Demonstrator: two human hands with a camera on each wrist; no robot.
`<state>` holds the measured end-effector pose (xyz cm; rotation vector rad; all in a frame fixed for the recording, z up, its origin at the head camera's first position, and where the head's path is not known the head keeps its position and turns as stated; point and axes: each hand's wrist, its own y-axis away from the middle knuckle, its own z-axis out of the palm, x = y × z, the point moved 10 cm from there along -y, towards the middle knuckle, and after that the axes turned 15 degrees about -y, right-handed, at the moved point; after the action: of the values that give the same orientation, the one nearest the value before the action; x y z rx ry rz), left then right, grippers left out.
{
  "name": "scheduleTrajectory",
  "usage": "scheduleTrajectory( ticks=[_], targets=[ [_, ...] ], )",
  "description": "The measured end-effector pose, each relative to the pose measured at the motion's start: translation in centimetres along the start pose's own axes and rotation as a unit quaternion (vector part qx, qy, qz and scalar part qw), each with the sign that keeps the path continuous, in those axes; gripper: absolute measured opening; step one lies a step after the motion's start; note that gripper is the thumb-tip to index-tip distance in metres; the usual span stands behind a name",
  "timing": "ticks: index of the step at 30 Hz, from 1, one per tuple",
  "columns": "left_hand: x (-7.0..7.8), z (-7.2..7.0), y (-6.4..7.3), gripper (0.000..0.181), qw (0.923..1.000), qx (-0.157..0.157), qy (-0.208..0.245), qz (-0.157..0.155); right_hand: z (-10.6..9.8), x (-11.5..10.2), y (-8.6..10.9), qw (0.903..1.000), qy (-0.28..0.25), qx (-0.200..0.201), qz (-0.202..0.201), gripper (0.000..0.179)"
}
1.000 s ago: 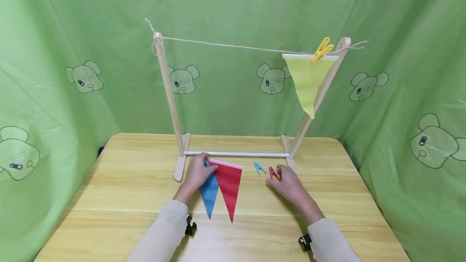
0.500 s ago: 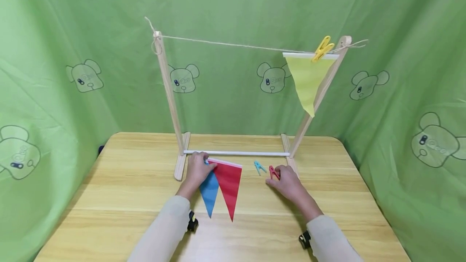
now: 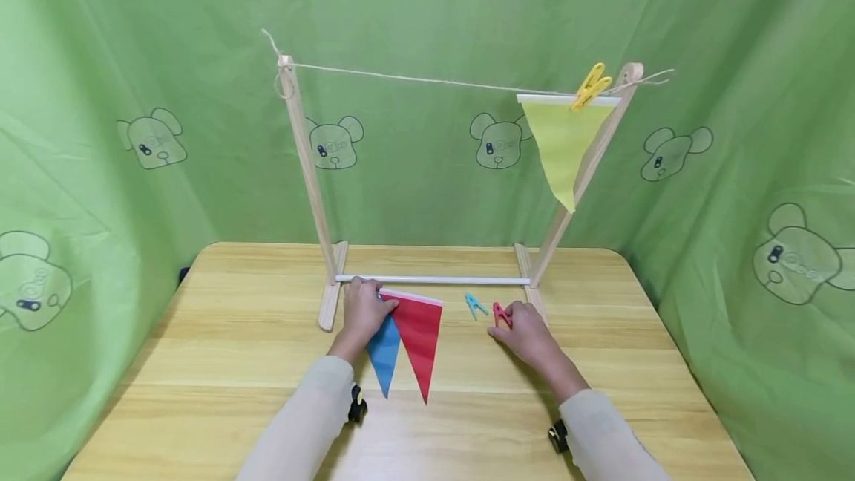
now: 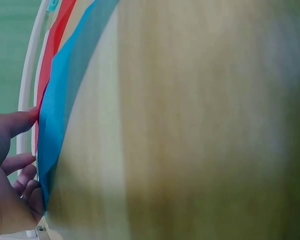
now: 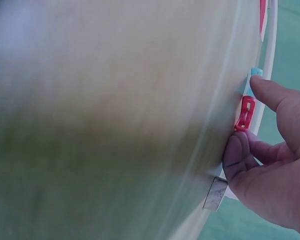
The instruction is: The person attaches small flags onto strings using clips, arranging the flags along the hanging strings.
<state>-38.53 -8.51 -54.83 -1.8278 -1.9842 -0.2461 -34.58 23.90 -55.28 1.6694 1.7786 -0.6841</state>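
Observation:
My left hand (image 3: pixel 364 312) pinches the top left corner of a red pennant (image 3: pixel 419 332) with a white top strip. A blue pennant (image 3: pixel 384 355) lies partly beneath it, its upper part hidden. In the left wrist view, the thumb touches the red pennant (image 4: pixel 54 44) beside the blue one (image 4: pixel 54 110). The right hand (image 3: pixel 531 334) is around a red clothespin (image 3: pixel 501 315) lying on the table, thumb and fingers apart on either side. Its fingertips touch or nearly touch the clothespin's end in the right wrist view (image 5: pixel 246 114). Just left of it lies a light blue clothespin (image 3: pixel 476 306).
Behind the hands stands a wooden frame with a left post (image 3: pixel 307 169), a right post (image 3: pixel 594 162) and a white bottom bar (image 3: pixel 434 280). A string (image 3: pixel 414 80) spans its top. From it hangs a yellow pennant (image 3: pixel 564 143), clipped by yellow clothespins (image 3: pixel 591 87). Green curtains surround the table (image 3: pixel 200 362).
The right hand's fingers have drawn slightly closer to the red clothespin. My left hand has shifted a little at the pennants' top edge; the pennants stay almost where they were.

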Motion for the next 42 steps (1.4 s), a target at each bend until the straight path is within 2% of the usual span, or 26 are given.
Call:
scheduleTrajectory(
  ticks=[14,23,31,36,42],
  targets=[
    [-0.18,0.04,0.26,0.036,0.9999,0.01,-0.002,-0.002,0.2,0.21,-0.43,0.9999,0.007,-0.008,0.011,0.04],
    [-0.21,0.18,0.14,0.03,0.9999,-0.006,-0.009,-0.009,0.1,0.23,-0.58,0.9999,0.012,-0.005,0.006,0.037],
    [0.1,0.03,0.19,0.024,0.9997,0.001,-0.025,0.006,0.06,0.38,-0.68,0.9999,0.012,-0.007,0.005,0.037],
    [0.53,-0.07,0.34,0.02,0.9995,0.009,-0.019,0.024,-0.04,0.33,-0.59,0.9999,0.014,-0.002,0.0,0.035],
    [0.76,0.07,0.39,0.016,0.9994,-0.001,-0.022,0.028,-0.17,0.16,-0.52,0.9999,0.015,0.002,-0.006,0.034]
  ],
)
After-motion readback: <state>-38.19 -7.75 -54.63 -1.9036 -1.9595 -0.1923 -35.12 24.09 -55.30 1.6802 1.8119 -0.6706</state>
